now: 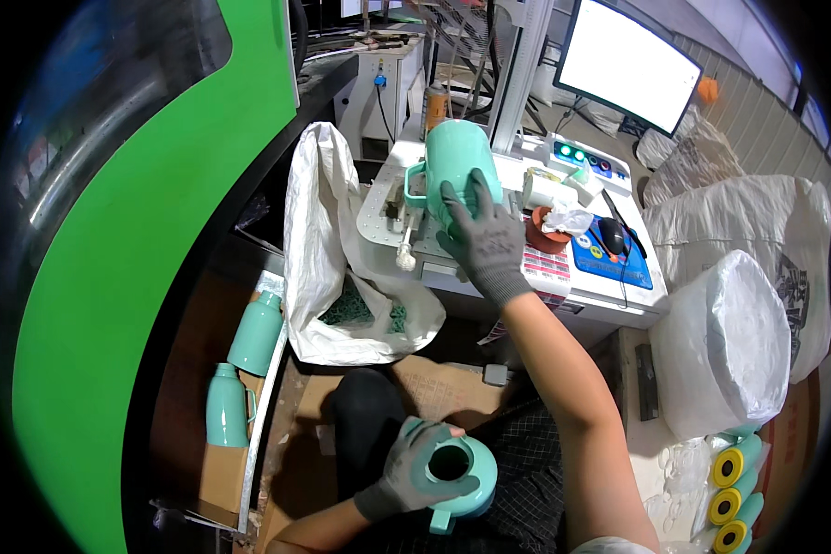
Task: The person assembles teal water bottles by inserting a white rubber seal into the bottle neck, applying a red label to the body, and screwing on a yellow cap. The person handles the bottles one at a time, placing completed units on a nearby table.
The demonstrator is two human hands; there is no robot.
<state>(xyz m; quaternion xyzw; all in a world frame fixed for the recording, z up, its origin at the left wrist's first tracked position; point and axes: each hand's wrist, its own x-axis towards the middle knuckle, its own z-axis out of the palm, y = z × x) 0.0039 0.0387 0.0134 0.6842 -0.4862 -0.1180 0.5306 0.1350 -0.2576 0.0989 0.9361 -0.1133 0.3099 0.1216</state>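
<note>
A mint-green jug (459,152) with a side handle lies tilted on the white machine table, its handle toward the left. My right hand (485,235), in a grey glove, grips its near end with the fingers spread along its side. Low over my lap, a second mint-green jug (482,471) shows its dark round mouth facing up. Its handle points toward me. My left hand (406,466), also gloved, is closed around that jug's left side, with the thumb and fingers on either side of the mouth.
A white woven sack (319,240) hangs at the table's left edge. Two green jugs (256,332) rest in a box at left. On the table are a tape roll (547,231), a mouse (611,234) and a button panel (589,162). Yellow-ended green containers (727,468) lie lower right, below white bags (725,342).
</note>
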